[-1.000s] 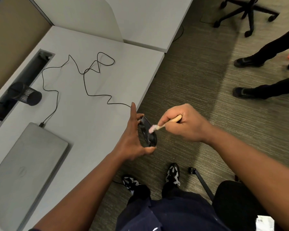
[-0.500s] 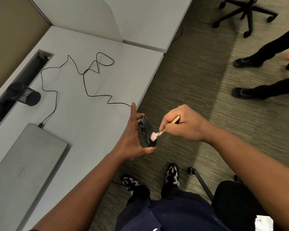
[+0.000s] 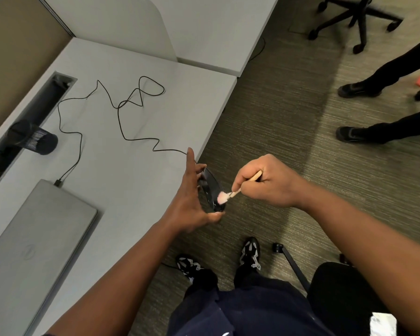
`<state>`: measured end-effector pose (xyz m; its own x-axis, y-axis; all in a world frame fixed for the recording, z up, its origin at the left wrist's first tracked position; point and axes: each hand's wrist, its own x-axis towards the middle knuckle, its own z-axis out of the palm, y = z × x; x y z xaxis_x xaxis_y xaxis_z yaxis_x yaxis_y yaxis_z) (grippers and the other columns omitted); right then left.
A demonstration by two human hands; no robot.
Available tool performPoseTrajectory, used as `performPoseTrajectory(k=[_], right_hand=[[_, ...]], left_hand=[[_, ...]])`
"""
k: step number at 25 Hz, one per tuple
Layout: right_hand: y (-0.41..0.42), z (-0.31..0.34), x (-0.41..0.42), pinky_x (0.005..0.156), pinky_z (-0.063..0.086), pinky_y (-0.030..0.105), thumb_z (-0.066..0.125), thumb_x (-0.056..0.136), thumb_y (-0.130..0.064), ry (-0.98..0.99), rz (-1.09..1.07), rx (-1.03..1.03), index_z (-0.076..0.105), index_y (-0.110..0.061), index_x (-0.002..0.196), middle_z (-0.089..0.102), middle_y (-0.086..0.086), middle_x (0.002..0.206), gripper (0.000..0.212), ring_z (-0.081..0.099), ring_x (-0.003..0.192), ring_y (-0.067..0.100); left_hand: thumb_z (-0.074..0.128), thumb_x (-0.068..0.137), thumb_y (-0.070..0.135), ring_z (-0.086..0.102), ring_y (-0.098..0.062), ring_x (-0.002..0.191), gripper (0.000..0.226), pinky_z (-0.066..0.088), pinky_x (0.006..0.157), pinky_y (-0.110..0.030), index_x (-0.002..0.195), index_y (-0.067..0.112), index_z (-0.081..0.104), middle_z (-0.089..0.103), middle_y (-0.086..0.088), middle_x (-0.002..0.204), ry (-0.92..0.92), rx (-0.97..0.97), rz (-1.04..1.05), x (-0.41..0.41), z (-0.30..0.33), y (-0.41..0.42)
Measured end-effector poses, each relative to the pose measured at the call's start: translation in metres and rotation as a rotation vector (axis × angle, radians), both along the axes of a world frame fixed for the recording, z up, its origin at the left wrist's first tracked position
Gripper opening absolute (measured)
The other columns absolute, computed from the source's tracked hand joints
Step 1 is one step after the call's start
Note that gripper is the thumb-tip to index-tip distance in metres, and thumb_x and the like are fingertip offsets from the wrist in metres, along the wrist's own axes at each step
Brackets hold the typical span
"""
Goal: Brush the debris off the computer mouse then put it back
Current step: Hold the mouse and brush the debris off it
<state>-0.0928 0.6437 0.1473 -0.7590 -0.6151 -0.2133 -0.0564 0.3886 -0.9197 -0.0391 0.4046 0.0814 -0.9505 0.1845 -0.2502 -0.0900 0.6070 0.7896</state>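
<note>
Mouse (image 3: pixel 211 190) pinched between left hand (image 3: pixel 192 202) fingers (image 3: pixel 200 169), brush (image 3: pixel 230 194) touching

Bare desk (image 3: pixel 141 190) top between laptop (image 3: pixel 34 241) and the front edge: open room for a hand. Mouse cable (image 3: pixel 121 122) snakes across the far-middle desk, w/ loops in the way. Pen cup (image 3: pixel 33 138) lies by the cable slot (image 3: pixel 29 122), far left. Past the edge, carpet (image 3: pixel 277 132) looks free; chair base (image 3: pixel 359 18) is well apart.

Even, soft indoor light; faint shadows on the desk (image 3: pixel 131 190); wide-angle bending at the edges; slight blur.
</note>
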Motion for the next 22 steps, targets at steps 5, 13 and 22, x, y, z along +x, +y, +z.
performPoseTrajectory(k=[5, 13, 22], right_hand=[[-0.002, -0.007, 0.000, 0.048, 0.041, 0.028, 0.062, 0.084, -0.012, 0.084, -0.094, -0.050, 0.082, -0.020, 0.092, 0.071, -0.005, 0.072, 0.023, 0.056, 0.054, 0.011], [0.003, -0.008, 0.001, 0.051, 0.041, 0.022, 0.059, 0.074, -0.017, 0.017, 0.005, -0.023, 0.081, -0.016, 0.082, 0.072, 0.004, 0.073, 0.023, 0.056, 0.056, 0.006], [-0.002, -0.008, 0.001, 0.050, 0.040, 0.027, 0.061, 0.086, -0.005, -0.062, -0.061, -0.013, 0.076, -0.020, 0.095, 0.065, -0.003, 0.070, 0.023, 0.052, 0.056, 0.006]], left_hand=[[0.102, 0.063, 0.021, 0.044, -0.018, 0.146, 0.165, 0.044, 0.120, -0.046, 0.150, 0.061, -0.033, 0.029, 0.002, 0.162, -0.020, -0.020, 0.019, 0.000, 0.002, 0.001], [0.102, 0.063, 0.021, 0.046, -0.018, 0.144, 0.165, 0.047, 0.118, -0.044, 0.151, 0.058, -0.033, 0.032, 0.002, 0.160, -0.008, -0.027, 0.039, -0.001, 0.002, -0.001], [0.102, 0.064, 0.017, 0.047, -0.017, 0.143, 0.165, 0.047, 0.116, -0.036, 0.148, 0.064, -0.033, 0.029, 0.006, 0.160, -0.048, -0.014, 0.035, -0.002, 0.002, 0.000]])
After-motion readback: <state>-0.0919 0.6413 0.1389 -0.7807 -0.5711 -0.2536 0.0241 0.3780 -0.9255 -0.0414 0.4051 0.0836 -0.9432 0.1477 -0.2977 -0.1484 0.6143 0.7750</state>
